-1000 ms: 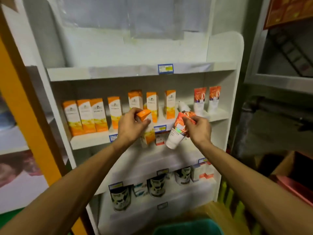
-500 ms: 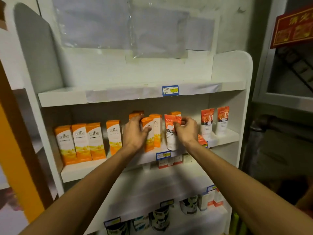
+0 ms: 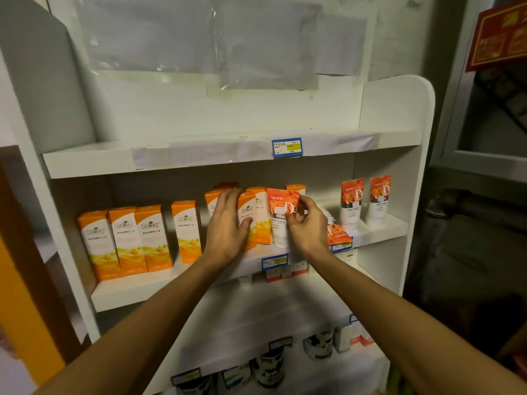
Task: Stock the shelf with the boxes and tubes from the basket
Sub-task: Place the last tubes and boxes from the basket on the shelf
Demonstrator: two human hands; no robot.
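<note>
On the middle shelf (image 3: 199,283) of a white rack, my left hand (image 3: 226,223) holds an orange-and-white box (image 3: 246,220) upright, fingers over its top and thumb on its front. My right hand (image 3: 306,223) pinches an orange-and-white tube (image 3: 281,215) standing upright beside that box. Several matching boxes (image 3: 125,240) line the shelf to the left. Two more tubes (image 3: 365,201) stand at the right end, and another tube (image 3: 336,232) lies flat behind my right hand. The basket is out of view.
The top shelf (image 3: 199,158) carries only a blue price tag (image 3: 286,148). Lower shelves hold small boxes (image 3: 285,273) and dark tins (image 3: 268,366). An orange panel (image 3: 25,309) stands at the left and a red sign (image 3: 502,38) hangs at the upper right.
Both hands rose from in front of the rack to the middle shelf. The box and the tube, tilted in the air a second ago, now stand upright on the shelf.
</note>
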